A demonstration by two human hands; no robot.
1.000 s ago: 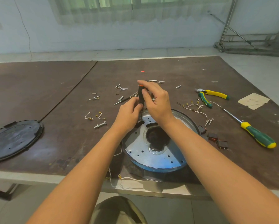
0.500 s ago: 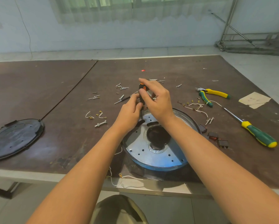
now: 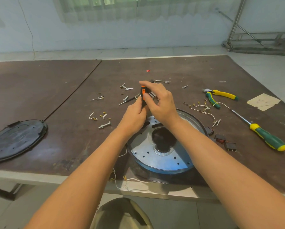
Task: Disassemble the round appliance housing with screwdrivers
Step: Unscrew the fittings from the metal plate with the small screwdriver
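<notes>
Where the round housing (image 3: 163,157) sits, near the front edge of the counter (image 3: 64,96), its face is a shiny silver metal disc ringed in blue, dotted with small holes and a few slots, with a dark glossy hub at the centre. A small screwdriver (image 3: 143,95) with a black-and-orange handle stands upright over its far rim, and both hands are on it. The left hand (image 3: 135,116) curls its fingers round the lower handle; the right hand (image 3: 160,103) pinches the upper part between thumb and fingers, forefinger stretched over the top. The tip is hidden behind the hands.

Loose screws (image 3: 126,87) and a stubby bolt (image 3: 104,125) lie scattered on the worn brown surface beyond, with short white wires. To the right lie small dark boxy switches (image 3: 221,138), yellow-and-green pliers (image 3: 219,96) and a long screwdriver (image 3: 267,138) (green grip, yellow ends), then a torn paper scrap (image 3: 263,101). Far left, a flat black round cover (image 3: 16,139) rests on the counter — matte, pierced with small holes.
</notes>
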